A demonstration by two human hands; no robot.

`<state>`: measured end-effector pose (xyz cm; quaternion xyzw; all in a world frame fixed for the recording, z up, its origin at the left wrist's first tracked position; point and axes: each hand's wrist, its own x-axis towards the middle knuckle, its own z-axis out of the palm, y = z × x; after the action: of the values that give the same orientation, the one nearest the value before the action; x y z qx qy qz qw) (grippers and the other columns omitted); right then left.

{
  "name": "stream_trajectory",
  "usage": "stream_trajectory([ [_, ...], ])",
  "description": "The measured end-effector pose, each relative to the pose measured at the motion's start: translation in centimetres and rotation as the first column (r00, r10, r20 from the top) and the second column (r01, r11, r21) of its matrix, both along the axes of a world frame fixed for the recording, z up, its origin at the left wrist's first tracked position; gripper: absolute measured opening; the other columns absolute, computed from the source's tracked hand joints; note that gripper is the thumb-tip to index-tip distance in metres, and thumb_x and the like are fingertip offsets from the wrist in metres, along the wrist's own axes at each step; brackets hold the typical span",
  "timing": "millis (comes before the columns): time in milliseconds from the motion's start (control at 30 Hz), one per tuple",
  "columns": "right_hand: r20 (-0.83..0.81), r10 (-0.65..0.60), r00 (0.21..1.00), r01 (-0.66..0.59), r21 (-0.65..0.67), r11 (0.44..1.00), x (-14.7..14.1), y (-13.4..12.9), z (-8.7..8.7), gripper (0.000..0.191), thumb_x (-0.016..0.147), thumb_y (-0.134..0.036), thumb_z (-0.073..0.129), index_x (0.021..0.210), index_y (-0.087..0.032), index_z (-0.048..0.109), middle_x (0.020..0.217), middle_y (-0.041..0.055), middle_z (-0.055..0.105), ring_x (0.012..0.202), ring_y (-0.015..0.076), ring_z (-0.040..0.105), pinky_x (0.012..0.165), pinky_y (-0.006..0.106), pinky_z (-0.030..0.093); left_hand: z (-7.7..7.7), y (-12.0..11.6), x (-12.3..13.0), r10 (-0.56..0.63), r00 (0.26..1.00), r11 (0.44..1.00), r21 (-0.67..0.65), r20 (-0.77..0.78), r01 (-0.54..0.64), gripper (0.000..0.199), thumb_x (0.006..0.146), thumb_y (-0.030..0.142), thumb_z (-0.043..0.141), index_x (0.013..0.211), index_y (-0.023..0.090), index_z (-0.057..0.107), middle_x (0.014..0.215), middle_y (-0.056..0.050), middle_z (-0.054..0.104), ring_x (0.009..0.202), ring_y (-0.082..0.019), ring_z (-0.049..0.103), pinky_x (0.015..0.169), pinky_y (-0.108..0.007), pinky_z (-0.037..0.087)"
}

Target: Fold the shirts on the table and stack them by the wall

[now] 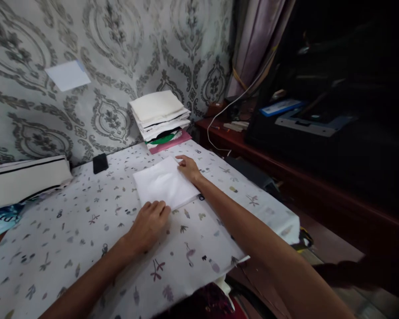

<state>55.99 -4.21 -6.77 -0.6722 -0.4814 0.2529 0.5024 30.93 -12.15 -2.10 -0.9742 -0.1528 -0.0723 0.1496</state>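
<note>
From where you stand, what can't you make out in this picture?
- Head view: the near edge of the folded white cloth is covered by the left hand.
- The right hand covers the cloth's far corner; its fingertips are hidden.
- The lower layers of the stack of folded fabric show only as edges.
- The small black object by the wall is too small to identify.
- The dark shelf area at right is too dim.

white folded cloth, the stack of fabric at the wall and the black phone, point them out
white folded cloth [164, 182], head view, middle of its top face
stack of fabric [158, 108], head view, top white piece
black phone [100, 163], head view, centre of its back
</note>
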Motion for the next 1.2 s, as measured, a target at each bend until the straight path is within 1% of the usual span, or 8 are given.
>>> stream_trajectory([
  [133, 0.208, -0.005, 0.978, 0.008, -0.015, 1.000, -0.6, -1.4, 1.5, 0.050, 0.072, -0.003, 0.050, 0.119, -0.015, 0.065, 0.102, 0.0102, 0.070, 0.099, 0.0242, 0.064, 0.097, 0.042, 0.047, 0.5, 1.0, -0.3, 0.049, 0.998, 0.950, -0.309, 0.044, -0.033, 0.015, 0.089, 0.013, 0.046, 0.088, 0.020, 0.060, 0.083, -0.003, 0.065, 0.076, -0.021, 0.060, 0.070, -0.035, 0.047],
  [267, 0.431, 0.160, 0.888, -0.160, -0.036, 0.987, -3.8, -2.7, 3.3, 0.038, 0.082, -0.010, 0.052, 0.116, -0.015, 0.068, 0.128, 0.0142, 0.063, 0.124, 0.0269, 0.054, 0.110, 0.042, 0.036, 1.7, 7.8, -1.4, 0.420, 0.849, 0.741, -0.661, 0.321, -0.117, 0.015, 0.089, 0.027, 0.046, 0.092, 0.023, 0.060, 0.079, 0.000, 0.064, 0.070, -0.017, 0.057, 0.063, -0.027, 0.045],
  [367, 0.646, 0.362, 0.672, -0.318, -0.190, 0.929, -7.0, -2.1, 4.2, 0.034, 0.092, -0.018, 0.047, 0.119, -0.015, 0.066, 0.143, 0.0141, 0.054, 0.135, 0.0249, 0.045, 0.113, 0.039, 0.033, 1.7, 14.5, -2.0, 0.659, 0.644, 0.666, -0.700, 0.389, -0.258, 0.012, 0.080, 0.025, 0.049, 0.085, 0.021, 0.059, 0.084, -0.003, 0.064, 0.080, -0.019, 0.057, 0.072, -0.029, 0.045],
  [433, 0.685, 0.391, 0.615, -0.303, -0.252, 0.919, -8.3, -1.2, 4.3, 0.036, 0.097, -0.022, 0.041, 0.122, -0.013, 0.064, 0.149, 0.0157, 0.047, 0.142, 0.0258, 0.037, 0.116, 0.043, 0.028, 1.0, 17.7, -2.1, 0.692, 0.637, 0.619, -0.734, 0.340, -0.280, 0.013, 0.078, 0.028, 0.049, 0.079, 0.020, 0.058, 0.079, -0.003, 0.063, 0.078, -0.019, 0.057, 0.071, -0.029, 0.045],
  [567, 0.677, 0.345, 0.650, -0.200, -0.285, 0.937, -8.6, 0.2, 3.3, 0.044, 0.101, -0.031, 0.034, 0.132, -0.009, 0.057, 0.153, 0.0199, 0.040, 0.147, 0.0300, 0.028, 0.118, 0.051, 0.021, -0.7, 20.2, -1.5, 0.668, 0.705, 0.566, -0.776, 0.236, -0.277, 0.021, 0.076, 0.038, 0.051, 0.070, 0.019, 0.057, 0.062, 0.001, 0.055, 0.063, -0.016, 0.051, 0.060, -0.027, 0.038],
  [900, 0.665, 0.355, 0.658, -0.174, -0.324, 0.930, -8.0, 0.3, 1.4, 0.058, 0.102, -0.045, 0.030, 0.147, -0.009, 0.042, 0.158, 0.0188, 0.033, 0.150, 0.0291, 0.020, 0.120, 0.049, 0.014, -1.3, 21.4, -1.0, 0.516, 0.834, 0.617, -0.760, 0.196, -0.204, 0.025, 0.084, 0.042, 0.043, 0.072, 0.021, 0.049, 0.061, 0.005, 0.043, 0.062, -0.014, 0.044, 0.060, -0.025, 0.036],
  [1067, 0.661, 0.352, 0.663, -0.175, -0.320, 0.931, -8.0, 0.8, 0.7, 0.057, 0.101, -0.044, 0.032, 0.146, -0.009, 0.044, 0.158, 0.0183, 0.033, 0.149, 0.0301, 0.020, 0.120, 0.050, 0.013, -1.4, 20.8, -0.9, 0.522, 0.823, 0.704, -0.657, 0.223, -0.269, 0.017, 0.085, 0.034, 0.046, 0.074, 0.022, 0.051, 0.067, 0.001, 0.050, 0.072, -0.018, 0.048, 0.071, -0.029, 0.038],
  [1200, 0.646, 0.328, 0.689, -0.189, -0.277, 0.942, -7.8, 0.7, 0.5, 0.052, 0.100, -0.043, 0.037, 0.141, -0.013, 0.049, 0.156, 0.0170, 0.037, 0.148, 0.0308, 0.023, 0.119, 0.050, 0.014, -0.8, 17.3, -2.1, 0.567, 0.764, 0.749, -0.579, 0.308, -0.322, 0.013, 0.089, 0.030, 0.042, 0.089, 0.021, 0.052, 0.085, -0.004, 0.058, 0.089, -0.023, 0.051, 0.083, -0.035, 0.039],
])
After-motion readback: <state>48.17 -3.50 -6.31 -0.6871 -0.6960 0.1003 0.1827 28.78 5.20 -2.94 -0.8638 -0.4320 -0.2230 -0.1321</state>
